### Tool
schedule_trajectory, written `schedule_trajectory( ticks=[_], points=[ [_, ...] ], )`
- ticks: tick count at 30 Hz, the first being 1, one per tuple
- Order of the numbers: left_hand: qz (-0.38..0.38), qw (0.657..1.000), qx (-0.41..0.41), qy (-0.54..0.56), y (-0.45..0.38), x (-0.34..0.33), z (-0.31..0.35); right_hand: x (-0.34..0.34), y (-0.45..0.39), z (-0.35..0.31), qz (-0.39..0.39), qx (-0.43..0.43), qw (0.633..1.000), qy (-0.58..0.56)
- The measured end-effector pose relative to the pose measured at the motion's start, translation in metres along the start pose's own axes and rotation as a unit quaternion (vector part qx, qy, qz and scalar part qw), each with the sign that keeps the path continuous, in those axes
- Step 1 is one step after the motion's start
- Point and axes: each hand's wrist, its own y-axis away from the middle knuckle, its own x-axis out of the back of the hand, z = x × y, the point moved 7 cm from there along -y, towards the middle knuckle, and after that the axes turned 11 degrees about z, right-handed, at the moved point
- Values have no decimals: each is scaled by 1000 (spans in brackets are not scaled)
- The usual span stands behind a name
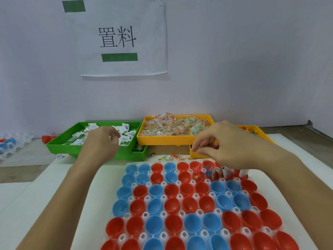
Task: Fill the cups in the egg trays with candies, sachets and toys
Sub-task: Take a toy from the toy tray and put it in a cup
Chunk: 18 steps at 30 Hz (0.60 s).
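Left hand [100, 144]: raised above the green tray [59, 144] of white paper sachets [124, 137], fingers loosely curled; whether a sachet sits inside, impossible to tell. Right hand [223, 143]: hanging above the far right corner of the egg tray [182, 212], thumb and fingertips pinched on some small colourful pieces, too small to name for sure.

Egg tray: lying on the white bench [59, 186] near the person, made of clear plastic with round bumps between the rows, filled with smooth red and blue half-egg cups [173, 223], all open upward. Most cups bare inside; only a few in the far right corner, under the right hand, holding a small toy figure [207, 171] and sachets.

Far behind: large yellow tray [162, 139] heaped with candies [176, 124] in clear wrappers, resting partly on the green tray and on a smaller yellow tray. Further right, another yellow tray [257, 131], mostly hidden by the right wrist. Some loose candies scattered between the trays and the egg tray. On the wall, a paper sheet [119, 37] with two printed characters and green bars. At far left, another clear egg tray with blue cups.
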Motion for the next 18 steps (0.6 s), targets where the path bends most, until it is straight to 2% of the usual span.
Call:
schedule_trajectory(
  ticks=[3,11,14,18],
  points=[
    [-57,995,1,-81,8,-20,-9,11,-2,5,31,0,1000,-4],
    [-41,992,7,-117,6,-27,-8,19,-1,9,41,-1,999,6],
    [-7,997,7,-78,5,-19,-4,18,-1,9,41,-3,999,7],
    [84,995,-21,52,0,-2,1,18,-1,9,41,-1,999,6]
  ],
)
